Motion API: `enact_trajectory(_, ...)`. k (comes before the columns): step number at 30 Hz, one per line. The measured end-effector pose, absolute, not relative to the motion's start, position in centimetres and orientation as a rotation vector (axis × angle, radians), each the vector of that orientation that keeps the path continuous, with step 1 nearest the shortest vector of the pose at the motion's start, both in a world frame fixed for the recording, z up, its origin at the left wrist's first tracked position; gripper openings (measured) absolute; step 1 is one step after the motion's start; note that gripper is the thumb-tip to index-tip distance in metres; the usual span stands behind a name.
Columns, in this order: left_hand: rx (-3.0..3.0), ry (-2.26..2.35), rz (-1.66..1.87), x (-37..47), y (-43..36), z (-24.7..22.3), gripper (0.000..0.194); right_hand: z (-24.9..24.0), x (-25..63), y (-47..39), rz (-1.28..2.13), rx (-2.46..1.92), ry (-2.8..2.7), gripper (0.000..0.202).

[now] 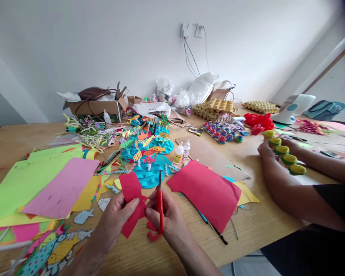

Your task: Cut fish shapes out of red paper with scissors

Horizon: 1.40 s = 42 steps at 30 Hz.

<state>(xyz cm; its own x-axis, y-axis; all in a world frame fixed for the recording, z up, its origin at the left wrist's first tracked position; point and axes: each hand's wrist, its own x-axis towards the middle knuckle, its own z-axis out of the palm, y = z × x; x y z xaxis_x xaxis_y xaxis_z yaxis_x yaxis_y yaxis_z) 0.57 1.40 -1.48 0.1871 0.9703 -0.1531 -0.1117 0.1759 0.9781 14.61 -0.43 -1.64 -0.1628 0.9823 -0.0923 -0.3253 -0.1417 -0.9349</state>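
Between thumb and fingers, my left hand (115,218) pinches a strip of red paper (130,186) whose right side is cut into an irregular shape. My right hand (163,212) is wrapped round red-handled scissors (160,207), their blades pointing up and away from me, just right of the strip. A curled red paper scrap (153,234) hangs below the right hand. To the right lies a larger red sheet (207,191) on the table. Beyond my hands are blue paper discs (149,172) covered with small patterned paper fish (142,145).
Green sheets (40,176), a pink sheet (64,188) and fish cutouts (63,249) lie at left. Two glue bottles (181,151) stand mid-table. A black pen (220,235) lies near the front edge. At right, another person's arms (278,172) hold a painted egg-carton strip (284,151).
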Motion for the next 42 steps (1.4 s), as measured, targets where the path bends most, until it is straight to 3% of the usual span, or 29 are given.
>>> enact_trajectory(15,1.198,1.18,0.987,0.8,1.5,-0.2,0.021,-1.0,14.6,0.4,1.381,-1.001,-1.013,0.035)
enact_trajectory(22,1.191,1.233,0.977,0.7,1.4,1.0,0.027,-1.7,15.0,-0.4,1.49,-0.978,-1.047,0.037)
enact_trajectory(35,1.205,1.174,0.961,1.1,1.5,-0.2,0.014,-0.4,14.9,0.1,1.366,-1.017,-1.068,0.029)
enact_trajectory(38,1.201,1.192,0.994,0.9,1.7,0.3,0.021,-0.4,15.6,-0.5,1.362,-1.074,-1.185,0.025)
enact_trajectory(42,1.121,1.114,0.997,0.3,2.0,1.3,0.017,-1.3,16.7,-1.7,1.395,-1.163,-1.441,0.025)
